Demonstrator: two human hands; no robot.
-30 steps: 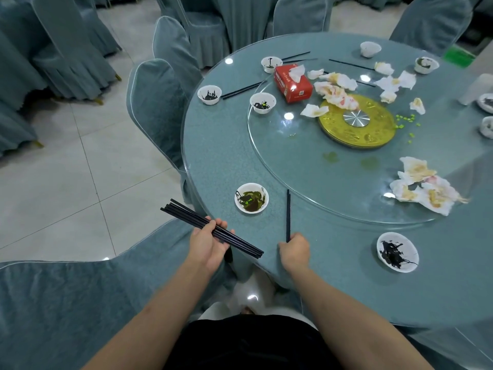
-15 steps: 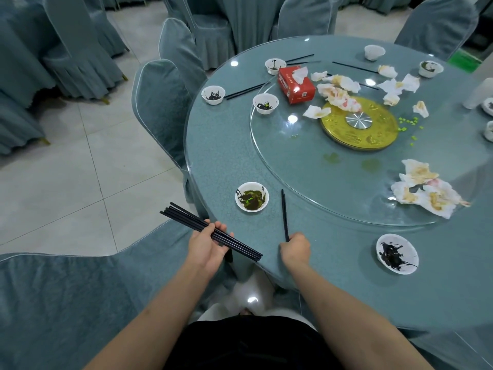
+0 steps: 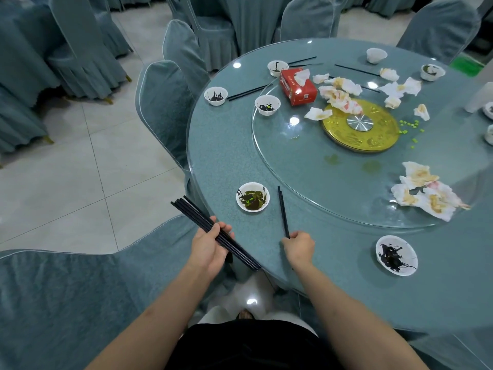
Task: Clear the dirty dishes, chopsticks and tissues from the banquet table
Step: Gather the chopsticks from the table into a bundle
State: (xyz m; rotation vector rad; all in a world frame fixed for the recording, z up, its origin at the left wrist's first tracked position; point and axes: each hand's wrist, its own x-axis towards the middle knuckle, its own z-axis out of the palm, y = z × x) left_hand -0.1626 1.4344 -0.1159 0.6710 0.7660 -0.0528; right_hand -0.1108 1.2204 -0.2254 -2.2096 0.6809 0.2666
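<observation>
Bundle of long black chopsticks (image 3: 213, 231) gripped diagonally, lower centre. Pair of black chopsticks (image 3: 282, 209) on table, near end pinched. Small white sauce-stained bowl (image 3: 252, 196) beside. Crumpled stained white tissues (image 3: 424, 193) right.

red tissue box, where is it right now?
Head view, upper middle: the red tissue box sits on the glass turntable's far-left edge, between two small sauce bowls and the crumpled tissues.

We count seven small dishes in full view: (image 3: 253, 200), (image 3: 396, 259), (image 3: 215, 95), (image 3: 267, 104), (image 3: 278, 68), (image 3: 376, 55), (image 3: 432, 72). We record one red tissue box (image 3: 298, 87), one gold centre disc (image 3: 360, 125), and two hands: left (image 3: 209, 247), right (image 3: 298, 247).
</observation>
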